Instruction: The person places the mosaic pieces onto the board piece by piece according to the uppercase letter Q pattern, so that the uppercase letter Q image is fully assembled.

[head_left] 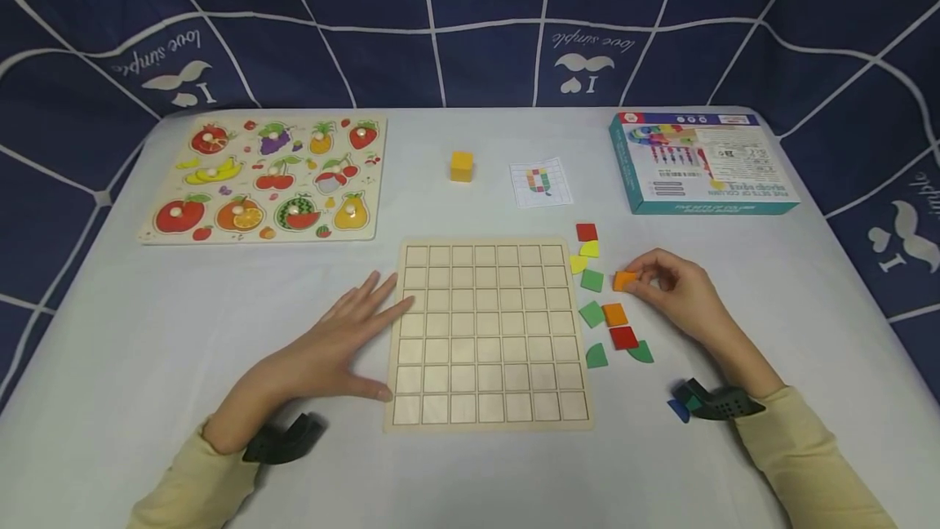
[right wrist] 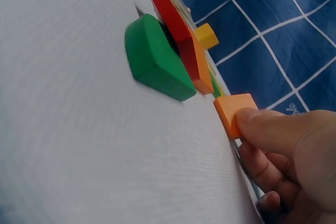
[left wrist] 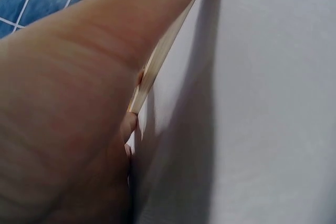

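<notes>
My right hand (head_left: 679, 292) pinches an orange square tile (right wrist: 234, 113) between thumb and fingers, to the right of the loose tiles. With fingers spread, my left hand (head_left: 341, 341) touches the left edge of a wooden grid board (head_left: 488, 325), whose cells hold no tiles. Along the board's right side lie red squares (head_left: 587, 232), yellow quarter-rounds (head_left: 590, 249), green squares (head_left: 591, 280), another orange square (head_left: 614, 314) and green quarter-rounds (head_left: 640, 351). A blue piece (head_left: 679, 410) lies partly hidden under the right wrist's strap. In the left wrist view the palm hides most of the board.
A fruit peg puzzle (head_left: 268, 178) lies at the back left. Behind the board are a yellow cube (head_left: 462, 166) and a card (head_left: 541, 183) with a coloured pattern on a grid. A teal-edged box (head_left: 705, 163) stands at the back right, near the dark blue curtain (head_left: 485, 64).
</notes>
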`<action>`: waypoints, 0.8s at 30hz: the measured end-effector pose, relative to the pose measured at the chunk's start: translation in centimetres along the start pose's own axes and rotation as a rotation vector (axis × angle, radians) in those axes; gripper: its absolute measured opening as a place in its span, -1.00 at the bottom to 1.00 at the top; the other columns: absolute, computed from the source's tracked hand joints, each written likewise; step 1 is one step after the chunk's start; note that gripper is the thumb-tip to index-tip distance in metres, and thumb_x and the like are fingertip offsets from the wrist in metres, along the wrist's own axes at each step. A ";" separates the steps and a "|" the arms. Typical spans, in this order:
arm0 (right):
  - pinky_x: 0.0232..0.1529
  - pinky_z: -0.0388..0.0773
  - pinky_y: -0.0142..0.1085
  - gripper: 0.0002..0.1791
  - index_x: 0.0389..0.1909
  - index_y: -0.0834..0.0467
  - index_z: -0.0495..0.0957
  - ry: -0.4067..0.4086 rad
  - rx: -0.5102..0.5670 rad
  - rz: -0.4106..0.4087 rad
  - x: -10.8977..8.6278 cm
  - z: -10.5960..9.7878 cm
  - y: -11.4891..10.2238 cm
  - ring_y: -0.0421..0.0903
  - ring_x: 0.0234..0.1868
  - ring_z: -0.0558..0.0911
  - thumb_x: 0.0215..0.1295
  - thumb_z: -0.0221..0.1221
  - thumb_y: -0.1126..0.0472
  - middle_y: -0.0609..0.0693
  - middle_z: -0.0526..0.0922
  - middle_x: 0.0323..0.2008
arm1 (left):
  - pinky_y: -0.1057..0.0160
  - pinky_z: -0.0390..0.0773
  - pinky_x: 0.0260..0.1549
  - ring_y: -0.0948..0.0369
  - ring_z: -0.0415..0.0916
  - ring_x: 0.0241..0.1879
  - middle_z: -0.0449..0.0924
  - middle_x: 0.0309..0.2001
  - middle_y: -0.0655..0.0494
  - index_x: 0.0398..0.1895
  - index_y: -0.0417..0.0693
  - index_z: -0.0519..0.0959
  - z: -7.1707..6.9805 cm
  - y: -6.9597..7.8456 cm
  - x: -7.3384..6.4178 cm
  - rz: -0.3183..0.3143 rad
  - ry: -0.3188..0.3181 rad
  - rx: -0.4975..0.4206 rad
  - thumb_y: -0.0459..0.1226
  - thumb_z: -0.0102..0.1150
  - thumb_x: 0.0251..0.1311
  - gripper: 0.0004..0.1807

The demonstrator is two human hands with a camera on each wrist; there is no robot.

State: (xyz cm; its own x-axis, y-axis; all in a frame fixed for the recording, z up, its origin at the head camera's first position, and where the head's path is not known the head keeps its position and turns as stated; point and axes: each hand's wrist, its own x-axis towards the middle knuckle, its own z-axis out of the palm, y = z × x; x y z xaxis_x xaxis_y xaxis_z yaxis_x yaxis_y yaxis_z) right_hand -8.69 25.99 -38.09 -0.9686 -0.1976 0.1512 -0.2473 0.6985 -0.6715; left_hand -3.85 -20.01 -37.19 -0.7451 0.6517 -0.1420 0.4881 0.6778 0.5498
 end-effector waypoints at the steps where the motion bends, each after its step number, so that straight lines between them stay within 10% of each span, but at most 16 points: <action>1: -0.58 0.22 -0.43 -0.77 -0.28 0.20 0.59 0.001 0.016 0.004 0.0 0.0 0.0 -0.12 -0.53 0.32 0.02 0.34 0.44 0.00 0.52 -0.49 | -0.07 -0.30 0.28 0.04 -0.53 0.41 -0.38 0.48 0.04 0.48 0.11 -0.05 0.0 0.0 -0.1 0.003 0.007 0.001 0.29 0.37 -0.35 0.28; 17: -0.32 0.53 -0.51 -0.84 -0.20 0.33 0.57 0.072 0.239 0.105 0.8 -1.9 -4.0 -0.14 -0.39 0.61 0.21 0.21 0.37 0.09 0.63 -0.28 | -0.07 -0.34 0.28 0.05 -0.49 0.41 -0.34 0.48 0.03 0.48 0.10 -0.03 0.7 1.1 -1.0 -0.041 0.016 0.043 0.34 0.31 -0.34 0.27; 24: -0.22 0.55 -0.41 -0.87 -0.20 0.34 0.55 0.010 0.623 0.067 3.2 -0.7 -10.0 -0.11 -0.38 0.62 0.25 0.17 0.39 0.07 0.63 -0.29 | -0.08 -0.33 0.28 0.02 -0.47 0.41 -0.32 0.47 -0.01 0.47 0.07 -0.01 0.4 0.8 -0.5 -0.022 0.032 0.048 0.32 0.33 -0.34 0.26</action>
State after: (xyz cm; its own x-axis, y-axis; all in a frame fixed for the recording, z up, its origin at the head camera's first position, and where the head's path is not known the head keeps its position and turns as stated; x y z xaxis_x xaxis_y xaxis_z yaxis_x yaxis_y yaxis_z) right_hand -9.29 18.87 -30.33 -0.9823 -0.1588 0.0993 -0.1272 0.1766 -0.9760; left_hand -2.87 -19.65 -36.96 -0.7696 0.6257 -0.1270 0.4919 0.7079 0.5068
